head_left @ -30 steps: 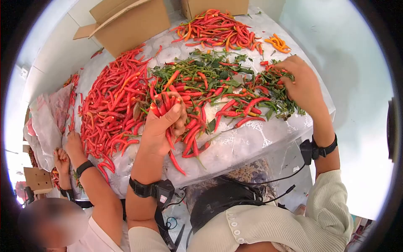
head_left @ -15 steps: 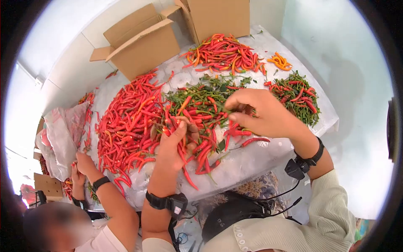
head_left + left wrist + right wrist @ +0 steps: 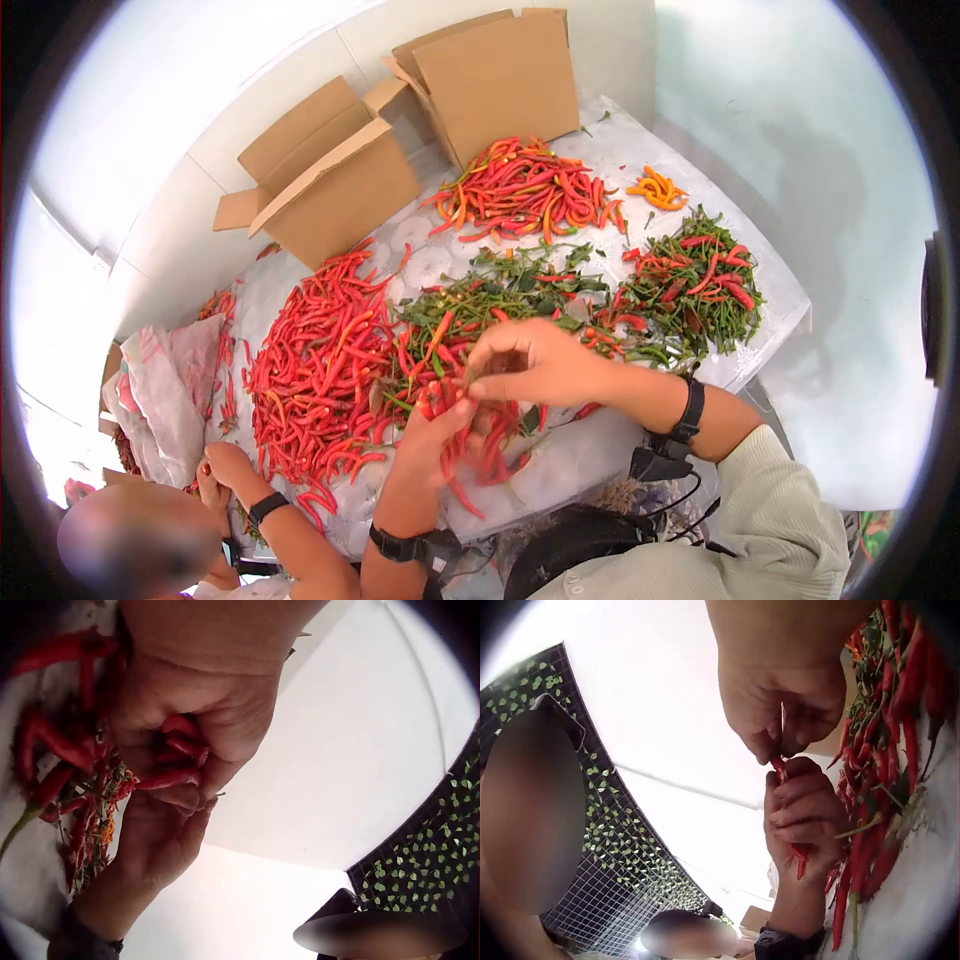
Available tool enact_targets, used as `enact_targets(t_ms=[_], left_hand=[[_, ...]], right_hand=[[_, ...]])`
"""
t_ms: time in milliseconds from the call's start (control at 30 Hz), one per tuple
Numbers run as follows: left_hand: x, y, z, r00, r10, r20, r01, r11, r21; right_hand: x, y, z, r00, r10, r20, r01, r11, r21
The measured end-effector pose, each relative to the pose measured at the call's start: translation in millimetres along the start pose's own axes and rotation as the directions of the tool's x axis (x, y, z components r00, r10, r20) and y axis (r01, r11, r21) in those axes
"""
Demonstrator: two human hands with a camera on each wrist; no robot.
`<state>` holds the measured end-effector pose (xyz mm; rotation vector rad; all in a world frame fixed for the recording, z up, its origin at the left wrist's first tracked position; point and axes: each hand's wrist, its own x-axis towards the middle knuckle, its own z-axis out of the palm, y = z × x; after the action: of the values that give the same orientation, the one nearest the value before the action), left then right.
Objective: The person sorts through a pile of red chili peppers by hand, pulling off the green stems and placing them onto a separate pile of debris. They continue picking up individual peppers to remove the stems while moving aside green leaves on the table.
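Curled round several red chillies [image 3: 171,778], my left hand [image 3: 430,445] is over the near edge of the heap; the same hand [image 3: 806,817] shows a chilli tip below its fingers in the right wrist view. My right hand [image 3: 545,365] meets it from the right, thumb and fingertips together at the top of the bunch. In the right wrist view, the right hand [image 3: 784,705] pinches a thin stem [image 3: 783,724] just above a red chilli [image 3: 779,766]. Its fingertips partly hide the stem end. Green stems and leaves [image 3: 470,300] lie behind both hands.
A large red chilli heap [image 3: 320,370] lies left, another pile [image 3: 530,190] at the back. Orange chillies [image 3: 657,188] and a stem pile [image 3: 700,290] are right. Two cardboard boxes [image 3: 345,195] [image 3: 500,85] stand behind. Another person's hands [image 3: 228,470] work at left.
My right hand has come from the stem pile at right to the left hand and now touches the bunch. The left hand keeps its chillies. The head view has shifted.
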<state>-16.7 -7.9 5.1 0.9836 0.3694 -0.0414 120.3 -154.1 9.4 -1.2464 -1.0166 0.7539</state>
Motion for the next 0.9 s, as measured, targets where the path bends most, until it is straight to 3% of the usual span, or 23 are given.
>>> enact_targets(t_ms=[33, 67, 133, 167, 233, 267, 367, 467, 533, 667, 900], left_hand=[[-1.0, 2.3, 3.0, 1.000, -0.009, -0.005, 0.009, 1.000, 0.006], [-7.0, 4.7, 11.6, 0.993, -0.020, -0.113, 0.024, 0.999, 0.035], [-10.1, 4.7, 7.2, 0.998, -0.059, -0.031, 0.058, 0.998, -0.023], [-9.4, 3.7, 6.9, 0.997, -0.081, 0.015, 0.082, 0.995, -0.055], [-7.0, 1.9, 9.1, 0.994, -0.104, -0.029, 0.103, 0.994, -0.037], [-6.4, 1.8, 5.6, 0.992, -0.120, -0.042, 0.118, 0.992, -0.037], [-3.5, 1.1, 3.1, 0.994, -0.095, -0.059, 0.093, 0.995, -0.042], [-3.6, 0.5, 4.1, 0.993, -0.065, -0.100, 0.062, 0.998, -0.030], [-1.9, -2.0, 3.3, 0.986, -0.056, -0.157, 0.055, 0.998, -0.015], [-0.1, -0.7, 6.8, 0.992, -0.002, -0.127, -0.001, 1.000, -0.019], [4.8, -6.2, -0.5, 0.997, 0.043, -0.071, -0.045, 0.998, -0.036]], right_hand=[[-0.7, -0.8, 0.9, 1.000, -0.005, 0.008, 0.005, 1.000, 0.030], [-1.1, -1.6, 2.5, 1.000, -0.010, 0.016, 0.009, 0.998, 0.061], [0.0, -2.6, 4.2, 0.999, -0.017, 0.045, 0.011, 0.992, 0.127], [0.2, -4.1, 2.7, 0.998, -0.060, 0.036, 0.058, 0.997, 0.041], [-0.1, -6.5, 2.5, 0.989, -0.143, 0.028, 0.145, 0.981, -0.126], [-0.6, -7.1, 6.2, 0.989, -0.145, -0.027, 0.140, 0.982, -0.126], [2.6, 1.6, 9.8, 0.910, -0.406, -0.085, 0.354, 0.867, -0.352], [1.2, -3.9, 13.1, 0.893, -0.434, -0.120, 0.368, 0.857, -0.361], [2.0, -2.6, 13.0, 0.841, -0.530, -0.112, 0.417, 0.766, -0.489], [3.8, 1.3, 15.7, 0.751, -0.654, -0.094, 0.489, 0.646, -0.586], [4.6, 5.2, 16.9, 0.669, -0.743, -0.025, 0.521, 0.492, -0.698]])
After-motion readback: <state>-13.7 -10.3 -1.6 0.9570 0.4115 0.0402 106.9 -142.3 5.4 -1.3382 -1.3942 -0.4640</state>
